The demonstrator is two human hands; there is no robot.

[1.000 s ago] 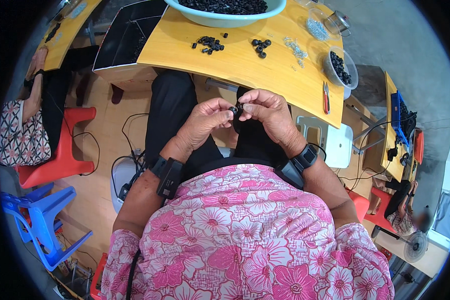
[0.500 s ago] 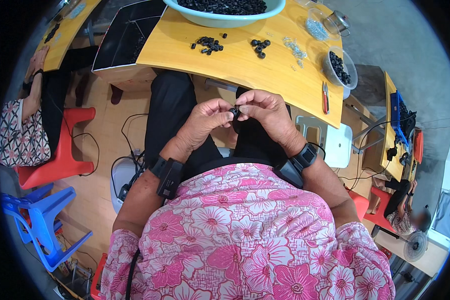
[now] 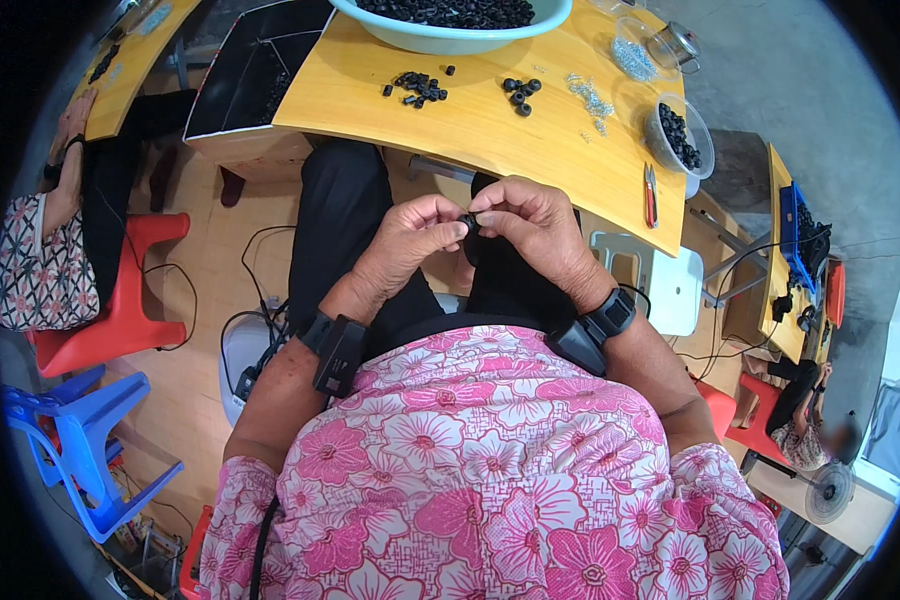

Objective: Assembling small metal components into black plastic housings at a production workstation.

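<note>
Over my lap, my left hand (image 3: pixel 410 243) pinches a small round black part (image 3: pixel 469 222) between thumb and fingers. My right hand (image 3: pixel 535 228) meets it from the other side, its thumb and forefinger pressed together at the part's edge. Whatever lies between those right fingertips is too small to make out. On the yellow table (image 3: pixel 370 60) ahead lie a pile of small black cylindrical pieces (image 3: pixel 420 88), a smaller group of round black parts (image 3: pixel 520 97) and scattered small clear or silvery bits (image 3: pixel 592 100).
A pale green basin (image 3: pixel 450 38) full of black parts stands at the table's far edge. To the right are a clear tub of black parts (image 3: pixel 680 138), a tub of silvery bits (image 3: pixel 634 60) and red-handled snips (image 3: pixel 651 196). Another person (image 3: pixel 50 250) sits at left.
My right fingertips have shifted slightly and closed in on the black part. My left hand holds its place; the things on the table are unmoved.
</note>
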